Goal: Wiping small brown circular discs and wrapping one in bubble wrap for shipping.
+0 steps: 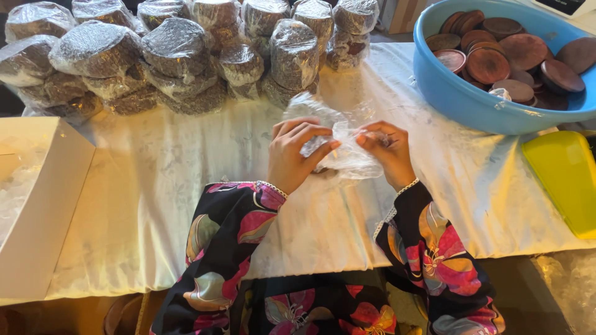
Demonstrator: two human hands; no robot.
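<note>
Head view, looking down at a table covered with a white cloth [186, 186]. Both hands are raised just above the cloth at centre, close together, working a clear plastic bag [347, 155]; the left hand [295, 155] has fingers curled and pinched on the bag's left edge; the right hand [388, 152] pinches the right edge, fingertips bent inward; the two hands do not touch each other, the crumpled film sits between them. Bag is thin and see-through; its upper part billows toward the far side of the table; whether anything is inside it cannot be told from this view. Sleeves are dark with pink and yellow flowers, white trim at the cuffs.

Far side of table, left to centre: a heap of wrapped bundles [180, 56], each a stack of dark round pieces under shiny film, piled on each other, well apart from the hands. Far right: a blue basin [447, 93] holding loose brown discs [503, 56], unwrapped, overlapping; the basin's near rim lies near the right hand but not touching it. Right edge: a yellow lid [562, 180], flat on the cloth, just below the basin. Left edge: a white box [43, 205], open, with crumpled clear film inside.
</note>
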